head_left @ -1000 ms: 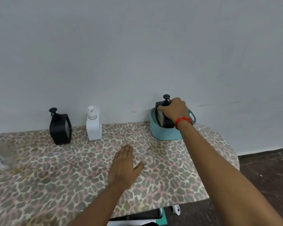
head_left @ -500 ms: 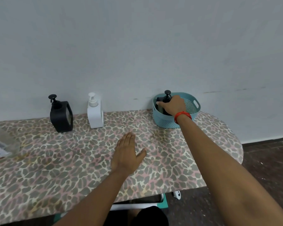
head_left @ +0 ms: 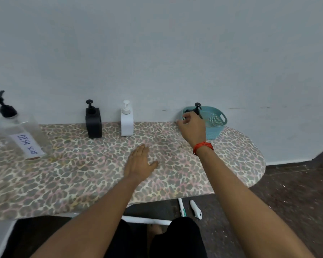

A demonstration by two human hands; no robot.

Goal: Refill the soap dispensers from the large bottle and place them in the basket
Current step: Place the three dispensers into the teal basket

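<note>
One black dispenser (head_left: 197,108) sits in the teal basket (head_left: 216,130).

2 black dispensers (head_left: 93,125) (head_left: 197,108), 1 white dispenser (head_left: 127,123), 1 large bottle (head_left: 21,135), 1 basket (head_left: 215,125), 2 hands (head_left: 139,162) (head_left: 192,127)

Leopard-print tbl (head_left: 82,174) w/ pale wall (head_left: 157,53) behind, white controller (head_left: 196,209) + thin stick (head_left: 182,207) on dark floor (head_left: 287,202).

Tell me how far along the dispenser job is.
Done: one black dispenser sits in the basket. In hand: right hand hovers at it, grip unclear; left hand lies flat on the table. Left: the other black dispenser and white dispenser wait by the wall, outside the basket.
</note>
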